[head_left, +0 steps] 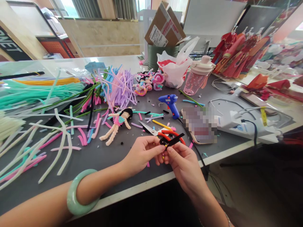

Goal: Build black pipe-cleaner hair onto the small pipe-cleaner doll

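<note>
Near the table's front edge, my left hand [144, 151] and my right hand [184, 162] meet, both closed in a pinch on a black pipe cleaner [175, 140]. Its left end is curled between my fingertips, while a straight piece points up to the right. Just behind my hands lies a pair of scissors [149, 128] with red handles, partly hidden by my fingers. A pipe-cleaner doll [118, 121] with black hair and a pink top lies to the left. Behind the scissors is a blue glue gun [170, 102].
Bundles of teal pipe cleaners [44, 90] and purple pipe cleaners [124, 88] cover the left and back. A phone [200, 126] and a white power strip [236, 124] lie right. A pink bottle [196, 77] and plastic bag [175, 67] stand behind. Cut scraps are scattered around.
</note>
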Demonstrator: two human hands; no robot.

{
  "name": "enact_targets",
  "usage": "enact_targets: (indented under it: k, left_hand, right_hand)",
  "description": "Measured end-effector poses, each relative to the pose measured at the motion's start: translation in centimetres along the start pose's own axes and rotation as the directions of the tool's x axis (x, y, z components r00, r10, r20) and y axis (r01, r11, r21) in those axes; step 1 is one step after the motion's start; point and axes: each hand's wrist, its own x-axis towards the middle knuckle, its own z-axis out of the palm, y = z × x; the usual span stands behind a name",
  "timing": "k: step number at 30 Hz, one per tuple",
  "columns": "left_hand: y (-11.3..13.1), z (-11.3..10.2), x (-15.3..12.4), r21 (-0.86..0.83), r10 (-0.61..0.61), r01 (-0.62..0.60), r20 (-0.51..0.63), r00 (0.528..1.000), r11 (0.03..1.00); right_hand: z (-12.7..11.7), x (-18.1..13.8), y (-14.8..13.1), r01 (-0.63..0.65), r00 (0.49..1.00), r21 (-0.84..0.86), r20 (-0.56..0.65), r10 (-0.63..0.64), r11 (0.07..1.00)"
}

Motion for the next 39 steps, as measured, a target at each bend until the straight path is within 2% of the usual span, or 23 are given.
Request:
enact_targets:
  k: [5,8,17,27,32,39]
  left_hand:
    - [0.1,-0.3,-0.1,0.09,-0.044,0.043,0.006,0.999,0.995]
    - [0.1,-0.3,-0.2,0.133,-0.068,0.066,0.012,0.998,0.989]
    - [0.5,0.2,-0.3,0.055,-0.066,0.062,0.081,0.995,0.997]
    - [-0.1,0.6,-0.7,-0.012,-0.091,0.092,0.039,0.995,0.996]
    - [-0.2,0.6,-0.8,-0.014,-0.088,0.088,0.037,0.995,0.996]
    - [0.0,0.4,-0.5,0.038,-0.096,0.095,0.021,0.995,0.995]
  right_hand:
    - [-1.5,0.1,-0.5,0.028,0.999,-0.167,0.041,-0.022,0.985]
    - [-2.0,0.1,-0.8,0.042,0.997,-0.209,0.074,-0.027,0.977]
    - [-1.2,0.0,-0.9,0.041,0.998,-0.106,0.06,-0.035,0.993]
    - [-0.4,-0.3,-0.4,0.075,0.997,0.041,0.005,-0.076,0.996]
    - [-0.5,-0.2,-0.3,0.068,0.997,0.032,0.016,-0.069,0.997]
    - [-1.3,-0.1,-0.4,0.075,0.997,-0.085,0.022,-0.074,0.994]
